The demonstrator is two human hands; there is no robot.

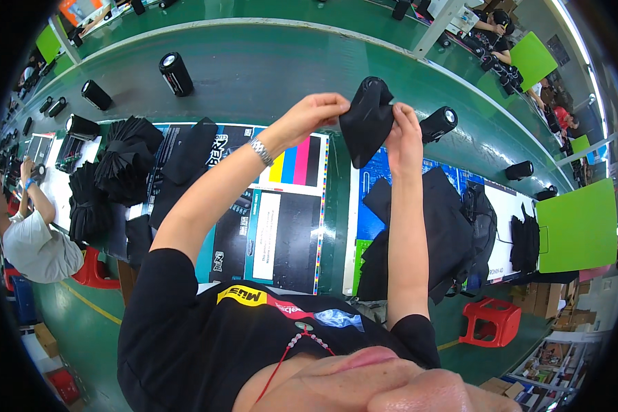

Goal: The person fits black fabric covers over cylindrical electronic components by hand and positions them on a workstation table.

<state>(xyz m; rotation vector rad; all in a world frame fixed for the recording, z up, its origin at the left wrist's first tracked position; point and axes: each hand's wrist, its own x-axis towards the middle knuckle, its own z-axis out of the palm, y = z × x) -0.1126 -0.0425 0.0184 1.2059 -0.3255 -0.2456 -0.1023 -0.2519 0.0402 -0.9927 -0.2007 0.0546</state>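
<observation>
Out over the conveyor belt, a black cloth bag (365,130) hangs between my two hands. Its lower end narrows to a point. A dark rounded shape shows at its top, and I cannot tell whether anything is inside. My left hand (317,111) pinches the bag's left edge between thumb and fingers. On the opposite edge, the fingers of my right hand (405,134) are closed on the cloth. Just right of that hand, a black cylindrical speaker (439,124) lies on the belt.
More black speakers (176,74) stand along the green belt (254,62). Bunched black bags (127,161) are piled left, and a black cloth heap (419,233) lies right. Printed sheets (288,226) cover the table before me. A green panel (577,226) and red stool (489,323) are right; a co-worker (38,237) sits left.
</observation>
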